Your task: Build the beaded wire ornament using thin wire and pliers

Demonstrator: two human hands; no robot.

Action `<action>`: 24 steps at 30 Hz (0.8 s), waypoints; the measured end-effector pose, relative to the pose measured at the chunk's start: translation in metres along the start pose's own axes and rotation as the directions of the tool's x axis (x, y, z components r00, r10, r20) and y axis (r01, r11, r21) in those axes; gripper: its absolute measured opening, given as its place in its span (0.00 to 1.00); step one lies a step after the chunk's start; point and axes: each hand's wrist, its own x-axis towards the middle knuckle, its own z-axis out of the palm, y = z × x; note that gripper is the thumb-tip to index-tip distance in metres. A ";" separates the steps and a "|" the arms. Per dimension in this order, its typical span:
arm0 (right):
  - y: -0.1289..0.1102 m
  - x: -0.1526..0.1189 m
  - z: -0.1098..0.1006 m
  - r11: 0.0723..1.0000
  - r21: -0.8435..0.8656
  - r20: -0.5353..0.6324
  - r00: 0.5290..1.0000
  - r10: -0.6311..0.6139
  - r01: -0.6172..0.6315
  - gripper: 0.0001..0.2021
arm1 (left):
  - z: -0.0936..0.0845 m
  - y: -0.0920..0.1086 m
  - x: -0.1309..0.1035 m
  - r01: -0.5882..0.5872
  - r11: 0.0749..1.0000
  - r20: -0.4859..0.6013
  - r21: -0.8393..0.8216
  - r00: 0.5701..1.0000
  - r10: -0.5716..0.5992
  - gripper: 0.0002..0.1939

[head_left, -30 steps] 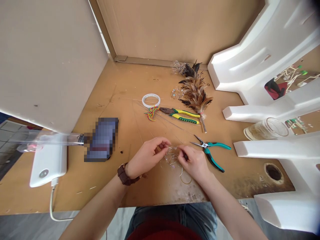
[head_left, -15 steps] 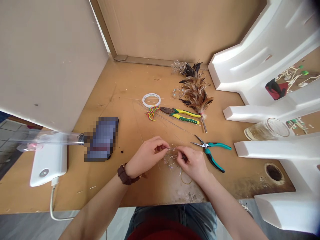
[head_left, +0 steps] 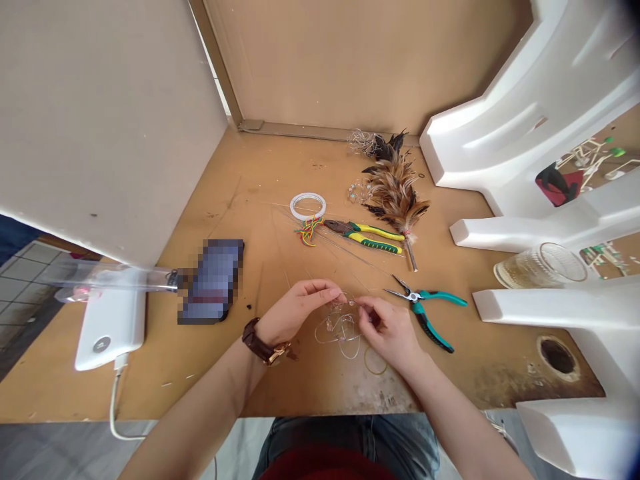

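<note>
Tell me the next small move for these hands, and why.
Probably the left hand should steady the beaded wire while the right hand gently draws it outward: both hands' fingertips appear to pinch it close together, and its loose loops spread just below them.

"What lies to the left of the phone?"
"A white power bank, a white cable plugged into its near end, and a clear plastic tube laid across it, reaching toward the phone."
"And to the phone's right?"
"Farther back, a brown-and-black feather duster. Well off, a ribbed glass shows between two prongs of a white plastic piece."
</note>
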 end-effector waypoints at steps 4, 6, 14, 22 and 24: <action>-0.001 0.000 0.000 1.000 0.006 -0.002 1.000 -0.004 0.004 0.08 | -0.002 -0.004 0.002 0.056 0.992 -0.004 -0.115 0.998 -0.057 0.08; -0.001 0.000 0.000 1.000 0.003 -0.001 1.000 -0.002 0.002 0.08 | -0.002 -0.005 0.002 0.073 0.987 -0.005 -0.143 0.997 -0.075 0.08; -0.003 0.000 -0.002 1.000 0.000 0.014 1.000 0.010 -0.010 0.08 | -0.002 -0.004 0.002 0.089 0.984 -0.023 -0.152 0.995 -0.094 0.09; -0.003 0.000 -0.002 1.000 -0.003 0.007 1.000 0.002 -0.002 0.08 | -0.002 -0.005 0.002 0.094 0.982 -0.019 -0.163 0.995 -0.099 0.09; -0.002 -0.001 -0.001 1.000 -0.009 0.008 1.000 0.005 -0.005 0.08 | -0.002 -0.005 0.002 0.090 0.983 -0.018 -0.158 0.995 -0.094 0.08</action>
